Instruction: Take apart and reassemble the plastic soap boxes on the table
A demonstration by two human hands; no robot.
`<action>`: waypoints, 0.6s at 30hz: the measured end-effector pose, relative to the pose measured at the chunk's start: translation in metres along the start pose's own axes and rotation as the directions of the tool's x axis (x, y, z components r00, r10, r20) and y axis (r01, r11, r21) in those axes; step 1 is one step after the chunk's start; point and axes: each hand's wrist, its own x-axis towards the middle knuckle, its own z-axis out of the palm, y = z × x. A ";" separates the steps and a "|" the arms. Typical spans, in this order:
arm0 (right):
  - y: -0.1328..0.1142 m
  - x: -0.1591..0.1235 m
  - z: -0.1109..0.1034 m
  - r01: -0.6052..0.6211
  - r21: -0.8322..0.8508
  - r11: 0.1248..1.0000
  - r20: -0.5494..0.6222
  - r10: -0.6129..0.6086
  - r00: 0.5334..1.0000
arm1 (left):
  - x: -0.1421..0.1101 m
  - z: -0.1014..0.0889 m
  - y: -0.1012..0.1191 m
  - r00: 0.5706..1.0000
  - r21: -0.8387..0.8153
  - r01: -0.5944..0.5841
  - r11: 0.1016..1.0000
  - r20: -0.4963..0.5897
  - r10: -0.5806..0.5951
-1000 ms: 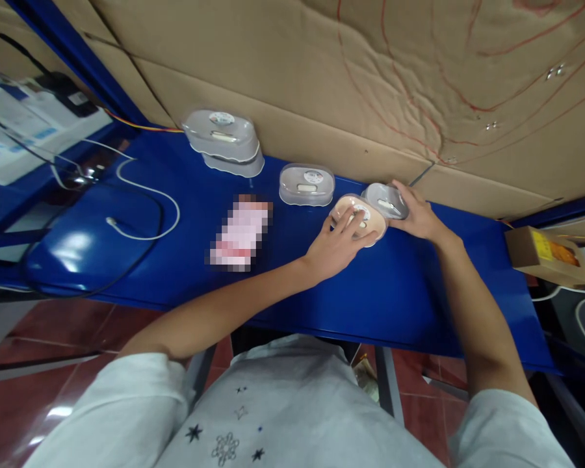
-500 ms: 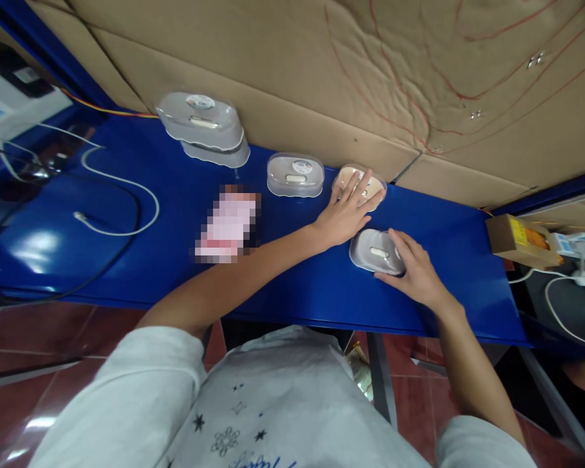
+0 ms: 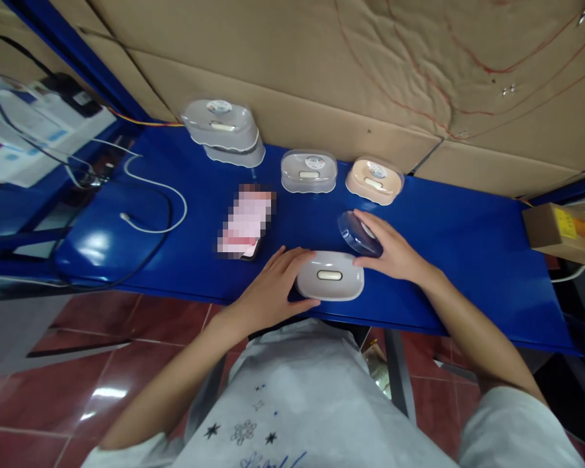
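Note:
My left hand (image 3: 273, 286) grips the left end of a pale grey oval plastic box base (image 3: 344, 286), thumb at its near side and fingers along the far side. The base lies uncovered near the table's front edge, with a small cream bar in its middle. In my right hand (image 3: 394, 250) is a clear plastic lid (image 3: 358, 235), tilted above the table just behind the base. Further back stand a peach box (image 3: 375, 182) and a grey box (image 3: 309, 174), both under clear lids with round stickers.
Two more lidded grey boxes (image 3: 219, 123) are stacked at the back left. A phone (image 3: 246, 221), blurred out, lies on the blue table (image 3: 448, 260). A white cable (image 3: 180, 208) curls at left. Cardboard (image 3: 283, 71) walls the back; a carton (image 3: 560, 231) sits at right.
My left hand has left the peach box and now holds the near grey base. My right hand has taken the clear lid off it. The base has come closer to me.

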 end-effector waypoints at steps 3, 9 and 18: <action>0.006 0.019 0.005 -0.107 -0.199 0.974 -0.019 0.105 0.994 | -0.011 -0.002 0.002 0.999 0.041 -0.016 0.999 0.030 0.015; -0.002 0.032 0.017 -0.149 -0.355 0.923 -0.100 0.121 0.988 | -0.016 0.007 -0.001 1.000 0.121 -0.025 0.992 -0.010 0.027; -0.064 -0.017 0.019 0.299 -0.147 0.943 0.129 -0.281 0.951 | -0.008 0.010 0.005 0.987 0.026 0.082 0.996 -0.141 -0.077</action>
